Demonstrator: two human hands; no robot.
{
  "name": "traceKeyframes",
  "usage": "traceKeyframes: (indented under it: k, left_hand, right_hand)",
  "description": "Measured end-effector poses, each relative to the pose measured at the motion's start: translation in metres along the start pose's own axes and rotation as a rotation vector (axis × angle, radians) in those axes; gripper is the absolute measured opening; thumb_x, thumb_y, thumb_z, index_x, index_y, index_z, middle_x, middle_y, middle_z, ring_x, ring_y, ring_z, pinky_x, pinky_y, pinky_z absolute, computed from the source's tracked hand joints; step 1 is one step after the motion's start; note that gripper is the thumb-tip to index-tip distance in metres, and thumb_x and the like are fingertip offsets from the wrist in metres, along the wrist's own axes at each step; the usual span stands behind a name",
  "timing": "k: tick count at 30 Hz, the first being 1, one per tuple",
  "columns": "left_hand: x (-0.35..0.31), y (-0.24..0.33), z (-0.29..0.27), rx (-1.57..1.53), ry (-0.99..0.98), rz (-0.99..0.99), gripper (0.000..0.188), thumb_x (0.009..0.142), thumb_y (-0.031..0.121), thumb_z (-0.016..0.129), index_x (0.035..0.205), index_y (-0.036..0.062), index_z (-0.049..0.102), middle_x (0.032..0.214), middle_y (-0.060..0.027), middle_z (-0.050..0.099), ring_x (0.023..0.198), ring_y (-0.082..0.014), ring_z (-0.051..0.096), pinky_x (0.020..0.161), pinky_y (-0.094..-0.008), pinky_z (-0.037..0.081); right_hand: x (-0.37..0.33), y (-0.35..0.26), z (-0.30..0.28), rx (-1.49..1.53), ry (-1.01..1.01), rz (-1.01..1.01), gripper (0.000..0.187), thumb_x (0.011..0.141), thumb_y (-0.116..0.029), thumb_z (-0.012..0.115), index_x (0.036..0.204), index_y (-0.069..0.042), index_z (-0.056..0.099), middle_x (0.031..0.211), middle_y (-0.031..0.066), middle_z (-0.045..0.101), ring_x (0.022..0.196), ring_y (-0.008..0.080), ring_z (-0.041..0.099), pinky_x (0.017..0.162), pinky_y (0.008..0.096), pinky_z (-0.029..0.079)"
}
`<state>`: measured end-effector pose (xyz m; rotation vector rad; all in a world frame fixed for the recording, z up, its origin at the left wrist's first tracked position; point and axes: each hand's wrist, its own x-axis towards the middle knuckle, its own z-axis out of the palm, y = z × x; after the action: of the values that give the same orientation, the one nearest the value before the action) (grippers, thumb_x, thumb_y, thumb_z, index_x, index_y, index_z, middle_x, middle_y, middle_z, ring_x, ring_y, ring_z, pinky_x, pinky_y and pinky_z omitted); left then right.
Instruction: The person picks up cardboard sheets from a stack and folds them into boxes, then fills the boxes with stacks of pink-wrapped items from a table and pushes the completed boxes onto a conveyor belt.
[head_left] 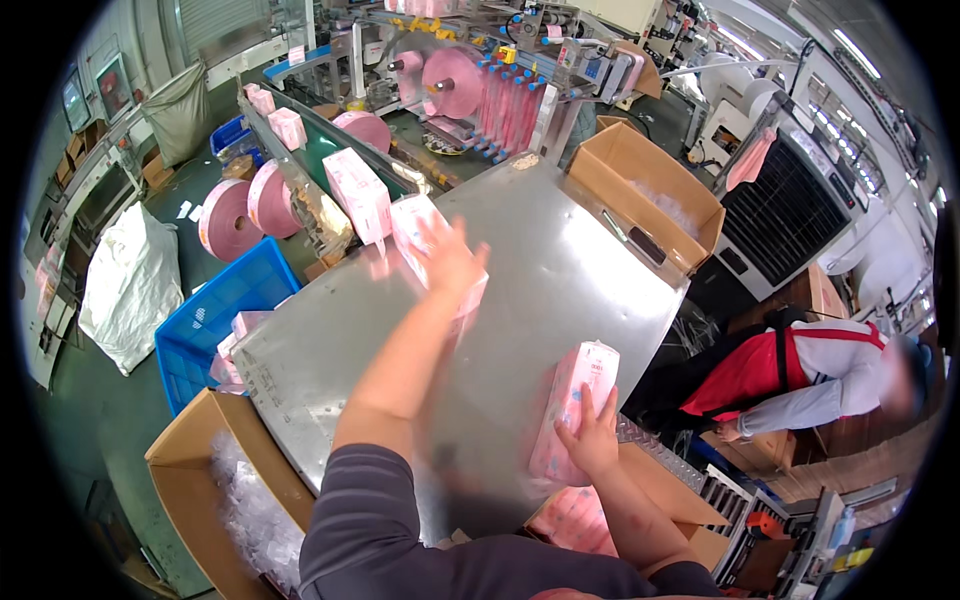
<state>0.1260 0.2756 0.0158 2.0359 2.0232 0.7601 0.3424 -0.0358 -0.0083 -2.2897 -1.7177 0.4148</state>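
Note:
My left hand [452, 262] reaches across the metal table [480, 400] with fingers spread, lying on top of a pink-and-white tissue pack [412, 222] near the conveyor's end. Slight motion blur softens the hand and pack. A second pack [357, 190] sits just behind, at the conveyor end. Closer to me, my right hand [592, 440] lies with fingers outstretched against an upright-looking, long pink pack [580, 385] at the table's right edge. Below my right forearm, an open carton [660, 485] contains more pink packs [575, 520].
A green conveyor [310, 168] carries packs at the far left. Cartons [625, 165] [190, 470] with clear plastic bags stand at the far right and near left. A blue crate [190, 350] holds packs. A person in a red vest [745, 375] bends at the right.

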Motion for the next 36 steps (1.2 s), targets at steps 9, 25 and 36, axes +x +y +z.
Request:
traceKeyframes:
  k: [9, 25, 36]
  left_hand:
    - [0.074, -0.065, -0.019, 0.119, 0.019, 0.093, 0.079, 0.083, 0.061, 0.062, 0.150, 0.0254, 0.038, 0.161, -0.0221, 0.013, 0.150, -0.0414, 0.004, 0.111, -0.0715, 0.004]
    - [0.020, -0.099, 0.000, 0.164, -0.284, 0.014, 0.082, 0.082, 0.075, 0.052, 0.139, 0.0167, 0.053, 0.161, -0.0234, 0.012, 0.148, -0.0485, 0.004, 0.113, -0.0694, 0.013]
    - [-0.179, -0.004, 0.003, -0.103, -0.622, 0.732, 0.085, 0.081, 0.071, 0.058, 0.143, 0.0135, 0.048, 0.159, -0.0196, 0.020, 0.146, -0.0538, 0.005, 0.111, -0.0666, 0.024]
  right_hand:
    - [0.020, -0.005, 0.004, 0.009, 0.005, 0.002, 0.090, 0.080, -0.046, 0.070, 0.155, -0.024, 0.025, 0.154, 0.0366, 0.007, 0.131, 0.0557, 0.037, 0.100, 0.0534, 0.046]
    - [0.115, -0.042, 0.006, -0.156, -0.039, 0.114, 0.094, 0.081, -0.076, 0.053, 0.156, -0.029, 0.022, 0.158, 0.0331, 0.003, 0.143, 0.0525, 0.018, 0.110, 0.0527, 0.035]
    - [0.076, -0.005, 0.002, -0.213, -0.060, 0.129, 0.088, 0.084, -0.073, 0.052, 0.156, -0.031, 0.023, 0.156, 0.0347, 0.008, 0.132, 0.0518, 0.036, 0.100, 0.0511, 0.045]
